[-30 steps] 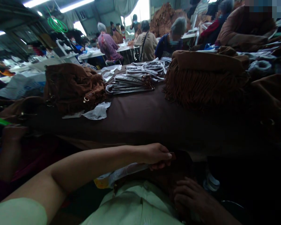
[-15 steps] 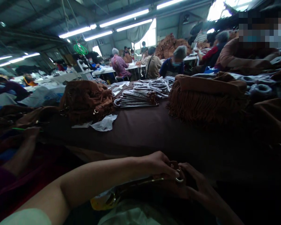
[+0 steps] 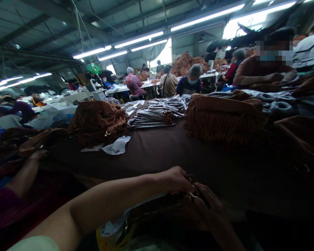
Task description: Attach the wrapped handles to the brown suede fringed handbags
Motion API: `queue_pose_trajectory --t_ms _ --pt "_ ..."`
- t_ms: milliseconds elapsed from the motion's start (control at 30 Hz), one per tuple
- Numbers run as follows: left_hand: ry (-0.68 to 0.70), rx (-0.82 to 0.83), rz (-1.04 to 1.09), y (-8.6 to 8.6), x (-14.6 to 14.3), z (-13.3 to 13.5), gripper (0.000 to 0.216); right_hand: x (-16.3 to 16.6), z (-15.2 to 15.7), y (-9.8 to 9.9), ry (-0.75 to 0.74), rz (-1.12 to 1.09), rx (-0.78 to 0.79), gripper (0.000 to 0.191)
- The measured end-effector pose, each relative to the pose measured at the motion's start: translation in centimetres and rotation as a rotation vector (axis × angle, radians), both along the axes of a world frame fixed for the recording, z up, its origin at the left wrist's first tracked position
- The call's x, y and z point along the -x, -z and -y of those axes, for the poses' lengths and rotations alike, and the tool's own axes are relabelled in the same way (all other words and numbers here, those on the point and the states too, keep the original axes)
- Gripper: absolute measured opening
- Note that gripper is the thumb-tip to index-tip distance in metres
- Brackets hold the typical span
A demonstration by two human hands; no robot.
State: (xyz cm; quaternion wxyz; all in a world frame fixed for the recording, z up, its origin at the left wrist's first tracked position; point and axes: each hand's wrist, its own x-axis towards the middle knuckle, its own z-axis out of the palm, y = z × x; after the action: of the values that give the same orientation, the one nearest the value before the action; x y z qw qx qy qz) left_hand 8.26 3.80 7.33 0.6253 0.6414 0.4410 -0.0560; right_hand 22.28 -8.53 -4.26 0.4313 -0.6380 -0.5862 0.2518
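Note:
Low in the view, at the near edge of the brown-covered table [image 3: 157, 153], my left hand [image 3: 176, 179] is closed in a pinch on a brown strap [image 3: 157, 207] with a small metal ring [image 3: 191, 195] at its end. My right hand [image 3: 205, 207] meets it from the right, fingers curled round the same ring end. The strap runs down-left from the hands toward my lap, over a yellow and white plastic bag [image 3: 112, 232].
A brown fringed bag [image 3: 225, 116] and a slumped brown bag [image 3: 98, 122] lie on the table, with a stack of wrapped straps [image 3: 153, 118] and a white plastic scrap [image 3: 117, 145]. Another person's hand [image 3: 38, 155] rests at left. Several people work at far tables.
The camera has tilted upward. My right hand rose from my lap to meet my left hand at the strap's ring, and both now hold it at the table edge.

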Motion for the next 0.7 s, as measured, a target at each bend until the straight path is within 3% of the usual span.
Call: queue_pose_trajectory --t_ms 267,467,700 --pt "0.015 0.164 0.211 1.4 1.3 -0.6 0.027 -0.1 -0.7 -3.4 -0.079 0.067 -0.115 0.031" --pt "0.035 0.194 0.231 2.4 3.2 -0.2 0.041 0.7 -0.7 -2.1 -0.103 0.052 -0.152 0.028" --pt "-0.006 0.138 0.258 2.8 3.8 0.4 0.04 0.8 -0.8 -1.9 -0.117 0.064 -0.114 0.028"
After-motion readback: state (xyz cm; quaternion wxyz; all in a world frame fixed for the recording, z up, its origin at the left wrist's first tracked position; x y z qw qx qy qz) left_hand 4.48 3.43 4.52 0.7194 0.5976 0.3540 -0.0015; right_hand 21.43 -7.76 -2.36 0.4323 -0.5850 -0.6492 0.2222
